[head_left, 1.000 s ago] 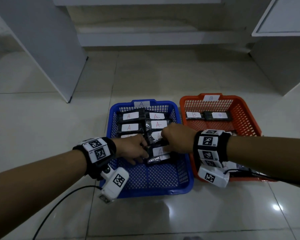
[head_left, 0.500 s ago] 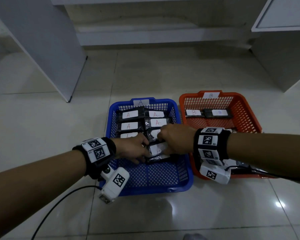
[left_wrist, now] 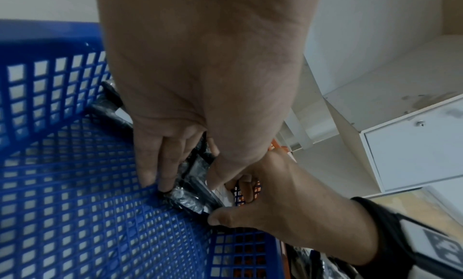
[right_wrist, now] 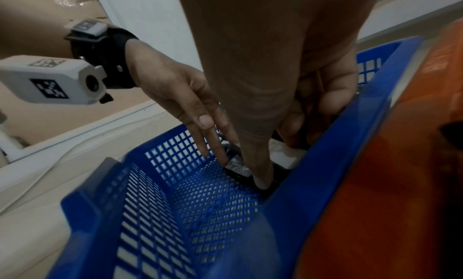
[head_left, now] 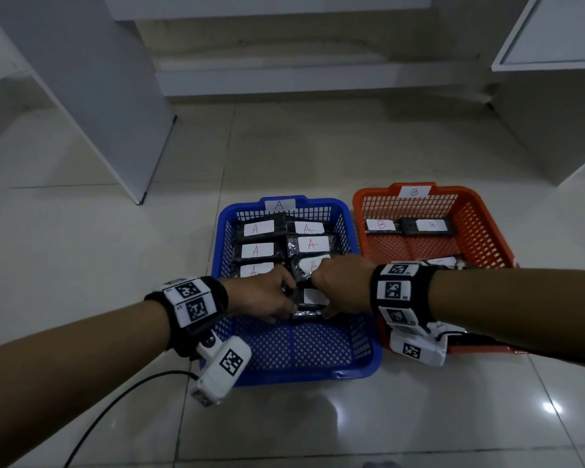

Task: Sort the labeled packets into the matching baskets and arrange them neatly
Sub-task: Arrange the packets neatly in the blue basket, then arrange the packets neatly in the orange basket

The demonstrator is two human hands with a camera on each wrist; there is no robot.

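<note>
Low in the head view, at centre frame, both hands meet over the nearest packet (head_left: 313,300) in the blue basket (head_left: 298,352). The left hand (head_left: 262,295) has its fingers extended, tips pressing the packet's left end against the mesh floor. The right hand (head_left: 340,287) curls its fingers over the far edge while its thumb bears on the near edge, so it clasps the packet. Compared with a second ago, the packet has slid farther up the frame, closing on the row of A-labelled packets (head_left: 286,243) behind it; its white label is now mostly hidden under the right hand. That suggests the placing is nearly finished and only squaring remains. Farther up and to the right, the orange basket (head_left: 487,224) holds two B packets (head_left: 411,226) at its far wall, unchanged since then.
</note>
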